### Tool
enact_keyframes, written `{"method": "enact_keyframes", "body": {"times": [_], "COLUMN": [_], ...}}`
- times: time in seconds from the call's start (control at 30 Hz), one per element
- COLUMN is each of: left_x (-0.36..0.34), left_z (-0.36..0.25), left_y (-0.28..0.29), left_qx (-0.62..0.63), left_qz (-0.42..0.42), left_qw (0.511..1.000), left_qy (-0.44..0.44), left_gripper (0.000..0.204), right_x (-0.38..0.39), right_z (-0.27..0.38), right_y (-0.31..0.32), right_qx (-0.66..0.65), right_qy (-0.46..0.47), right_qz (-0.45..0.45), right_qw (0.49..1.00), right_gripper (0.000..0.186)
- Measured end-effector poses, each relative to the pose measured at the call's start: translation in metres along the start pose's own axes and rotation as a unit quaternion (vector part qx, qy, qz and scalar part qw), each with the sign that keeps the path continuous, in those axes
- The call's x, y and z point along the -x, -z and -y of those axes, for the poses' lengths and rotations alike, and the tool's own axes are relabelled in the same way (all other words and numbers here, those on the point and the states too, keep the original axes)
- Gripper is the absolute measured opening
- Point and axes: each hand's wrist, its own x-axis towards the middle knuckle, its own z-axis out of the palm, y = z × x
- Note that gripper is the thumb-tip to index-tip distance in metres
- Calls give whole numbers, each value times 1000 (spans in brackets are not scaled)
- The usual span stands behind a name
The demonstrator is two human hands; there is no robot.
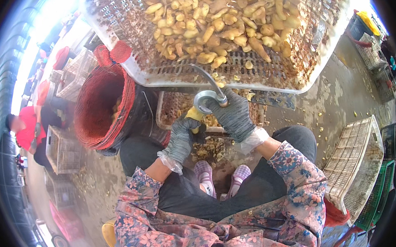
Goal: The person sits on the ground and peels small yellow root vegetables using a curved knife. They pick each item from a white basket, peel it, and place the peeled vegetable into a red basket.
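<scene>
My left hand [181, 137], in a grey knit glove with a clear plastic cuff, is closed around a yellow root piece [195, 114]. My right hand [234, 115], gloved alike, grips a curved knife [213, 81] by its handle, the blade pointing up and left. A round grey metal ring [200, 98] sits against the right fingers, close to the root piece; how it joins the knife is unclear. Just beyond both hands is a large white slatted crate [267, 85] heaped with yellowish knobbly roots [228, 21] and brown peelings.
A red mesh bag [82, 120] lines a dark bucket [139, 113] on the left. Below the crate is a second basket [163, 109] with scraps. White crates [354, 155] lean at the right, beside a green one [383, 194]. A person in red [26, 128] is at far left.
</scene>
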Motion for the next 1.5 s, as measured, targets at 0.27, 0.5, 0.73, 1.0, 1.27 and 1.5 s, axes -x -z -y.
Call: {"method": "enact_keyframes", "body": {"times": [0.27, 0.5, 0.73, 1.0, 1.27, 1.5], "left_x": [-3, 10, 3, 21, 25, 23], "left_z": [10, 0, 6, -18, -17, -8], "left_y": [25, 19, 29, 28, 22, 17], "left_qx": [-203, -220, -308, -143, -158, -113], "left_qz": [0, 2, -51, 21, 24, 7], "left_qw": [958, 955, 921, 959, 968, 981], "left_qy": [-205, -198, -235, -246, -194, -157], "left_gripper": [37, 39, 40, 47, 48, 50], "right_x": [-13, -4, -21, -18, -16, -13], "right_z": [16, 22, 18, 29, 20, 24], "right_y": [20, 5, 8, 12, 13, 5], "right_qx": [117, -106, -145, -201, -216, -130], "right_qy": [16, -172, -215, -154, -165, -155], "right_qz": [-126, -30, -36, -65, -87, -64], "right_qw": [985, 979, 965, 965, 958, 977], "right_gripper": [29, 25, 27, 23, 28, 27]}}
